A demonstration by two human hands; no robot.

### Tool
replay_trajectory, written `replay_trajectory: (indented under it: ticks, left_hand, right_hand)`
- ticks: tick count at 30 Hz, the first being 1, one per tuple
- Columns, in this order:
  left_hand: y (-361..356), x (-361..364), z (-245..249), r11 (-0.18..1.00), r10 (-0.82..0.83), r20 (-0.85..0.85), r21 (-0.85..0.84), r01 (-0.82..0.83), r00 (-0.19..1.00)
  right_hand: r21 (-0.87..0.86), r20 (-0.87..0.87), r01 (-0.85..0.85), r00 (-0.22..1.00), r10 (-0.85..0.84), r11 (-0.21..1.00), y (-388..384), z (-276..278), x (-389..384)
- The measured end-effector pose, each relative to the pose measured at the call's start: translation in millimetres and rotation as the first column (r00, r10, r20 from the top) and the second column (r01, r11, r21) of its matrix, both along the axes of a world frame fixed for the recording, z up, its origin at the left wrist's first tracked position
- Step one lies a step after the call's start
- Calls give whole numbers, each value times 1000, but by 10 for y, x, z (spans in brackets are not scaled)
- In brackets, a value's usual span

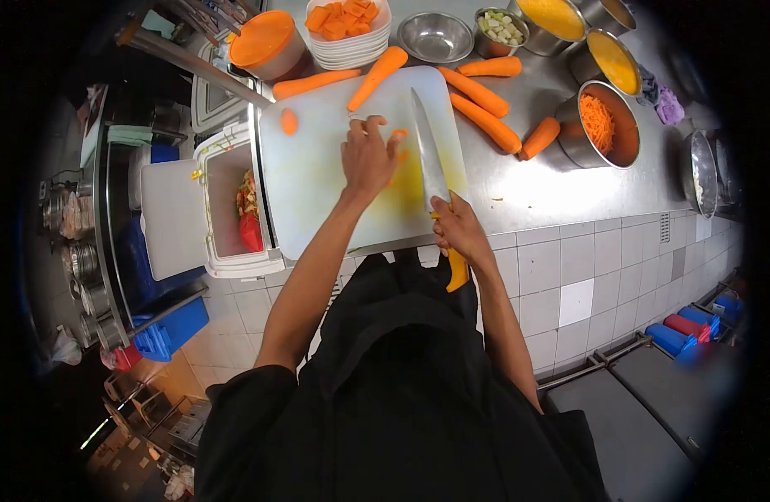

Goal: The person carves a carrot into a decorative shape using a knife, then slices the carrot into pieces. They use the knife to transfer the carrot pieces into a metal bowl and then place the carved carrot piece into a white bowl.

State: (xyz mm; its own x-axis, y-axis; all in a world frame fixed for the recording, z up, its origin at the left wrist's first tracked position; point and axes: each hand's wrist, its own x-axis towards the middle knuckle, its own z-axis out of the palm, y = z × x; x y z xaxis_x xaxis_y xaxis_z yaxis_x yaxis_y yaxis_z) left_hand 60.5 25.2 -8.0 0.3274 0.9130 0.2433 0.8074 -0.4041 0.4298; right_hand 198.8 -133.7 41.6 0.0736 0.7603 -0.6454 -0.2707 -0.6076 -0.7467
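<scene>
My right hand (458, 227) is closed on the yellow handle of a large kitchen knife (429, 151). Its blade points away from me over the right side of the white cutting board (309, 192). My left hand (368, 159) is over the middle of the board, fingers bent and apart, with nothing visible in it. Small orange carrot pieces (403, 156) lie beside its thumb, partly hidden by the hand. Beyond my fingertips a whole peeled carrot (378, 77) rests across the board's far edge. A carrot end (289, 122) sits at the board's upper left.
Several peeled carrots (485, 124) lie right of the board. A pot of shredded carrot (598, 124), a steel bowl (436, 38) and stacked white trays with carrot chunks (343, 21) stand on the steel counter (560, 197). An open bin (230, 209) with scraps adjoins the board's left side.
</scene>
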Motion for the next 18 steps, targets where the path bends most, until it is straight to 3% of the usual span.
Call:
replay_trajectory:
  ticks: [1, 3, 4, 7, 8, 10, 11, 12, 13, 16, 18]
  left_hand:
    - [50, -61, 6, 1000, 2, 6, 6, -2, 1000]
    - [142, -248, 24, 996, -46, 218, -65, 62, 975]
    - [99, -354, 40, 996, -47, 220, -65, 63, 974]
    - [-158, -667, 98, 884, -380, 175, -219, 412, 908]
    - [-190, -693, 74, 888, -374, 175, -214, 406, 911]
    - [-229, -713, 43, 795, -195, 337, -496, 350, 921]
    - [-244, -712, 21, 798, -189, 339, -493, 345, 922]
    - [-271, -668, 66, 718, 35, 557, -592, 367, 830]
    - [-294, -616, 146, 624, 281, 692, -658, 421, 665]
    - [-433, -532, 517, 693, 258, 799, -545, 473, 543]
    - [-495, -476, 724, 724, 264, 809, -526, 445, 526]
  right_hand:
    - [2, 54, -9, 999, 9, 1000, -49, -4, 51]
    - [7, 111, -18, 994, 17, 1000, -110, -8, 153]
    - [-31, 140, 5, 990, -1, 1000, -150, -7, 192]
    - [-59, 197, 30, 980, -18, 998, -221, -28, 271]
    - [-55, 220, 27, 975, -14, 998, -236, -49, 280]
    - [-31, 224, 9, 975, -2, 999, -254, -140, 287]
    - [-14, 226, 1, 974, 3, 1000, -271, -189, 277]
    - [-14, 231, -9, 973, 12, 1000, -290, -225, 260]
    - [0, 249, -23, 968, 23, 1000, -298, -249, 241]
    - [12, 292, -46, 956, 41, 999, -280, -281, 187]
    - [7, 319, -53, 947, 48, 999, -279, -301, 169]
